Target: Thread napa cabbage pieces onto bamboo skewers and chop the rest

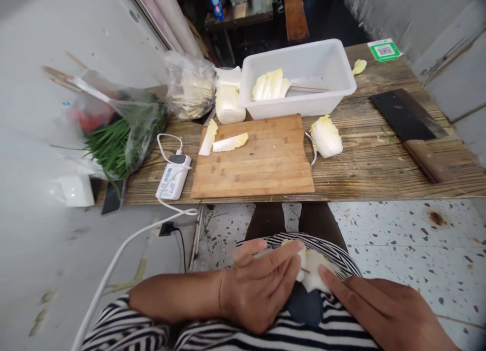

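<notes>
Bent inward, the bare left hand (pixel 260 290) pinches pale cabbage pieces (pixel 316 270) before the black-and-white striped shirt (pixel 231 338); the bare right hand (pixel 395 310) lays a forefinger on them, its grip hidden. Farther off, a rectangular brown wooden board (pixel 261 164) precedes a white plastic tub (pixel 292 108); right, a dark cleaver (pixel 404 113).

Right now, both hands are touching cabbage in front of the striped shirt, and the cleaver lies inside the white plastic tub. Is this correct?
Not entirely: the cleaver is not inside the white plastic tub. The head view shows it lying on the wooden table, to the person's right. Both hands are indeed touching cabbage in front of the striped shirt.
</notes>
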Demonstrator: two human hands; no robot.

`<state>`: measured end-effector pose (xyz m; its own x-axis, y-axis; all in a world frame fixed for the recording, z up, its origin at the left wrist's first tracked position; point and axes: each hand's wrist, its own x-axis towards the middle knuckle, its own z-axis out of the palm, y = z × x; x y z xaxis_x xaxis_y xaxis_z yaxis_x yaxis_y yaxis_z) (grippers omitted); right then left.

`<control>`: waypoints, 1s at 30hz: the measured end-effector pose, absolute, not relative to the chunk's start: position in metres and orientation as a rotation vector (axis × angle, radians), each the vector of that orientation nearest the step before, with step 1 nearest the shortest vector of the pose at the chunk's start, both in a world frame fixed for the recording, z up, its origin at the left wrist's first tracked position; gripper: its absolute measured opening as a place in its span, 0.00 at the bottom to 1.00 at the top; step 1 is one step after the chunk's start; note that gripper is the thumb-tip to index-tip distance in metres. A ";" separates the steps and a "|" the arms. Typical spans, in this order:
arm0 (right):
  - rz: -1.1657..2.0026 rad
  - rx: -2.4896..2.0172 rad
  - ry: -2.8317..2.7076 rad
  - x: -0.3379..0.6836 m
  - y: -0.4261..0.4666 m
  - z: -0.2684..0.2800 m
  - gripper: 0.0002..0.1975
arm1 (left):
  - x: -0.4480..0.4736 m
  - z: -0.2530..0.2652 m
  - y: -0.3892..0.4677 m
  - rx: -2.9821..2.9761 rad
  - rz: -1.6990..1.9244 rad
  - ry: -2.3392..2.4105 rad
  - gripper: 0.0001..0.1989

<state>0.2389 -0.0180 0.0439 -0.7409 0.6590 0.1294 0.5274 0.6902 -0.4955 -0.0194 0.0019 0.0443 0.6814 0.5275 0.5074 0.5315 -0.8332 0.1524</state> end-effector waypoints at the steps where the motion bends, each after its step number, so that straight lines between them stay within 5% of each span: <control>1: 0.617 -0.928 -2.614 0.238 -0.017 0.044 0.24 | -0.019 0.044 0.002 -2.877 -0.859 -0.894 0.20; 11: 0.467 -0.899 -2.523 0.231 -0.002 0.045 0.20 | -0.016 0.047 0.009 -2.786 -0.900 -0.945 0.20; 23: 0.090 -0.808 -2.521 0.227 0.016 0.045 0.21 | -0.019 0.058 0.030 -2.622 -1.199 -1.113 0.09; 30: 0.532 -0.910 -2.307 0.222 0.025 0.057 0.23 | -0.023 0.047 0.061 -2.942 -1.379 -1.041 0.26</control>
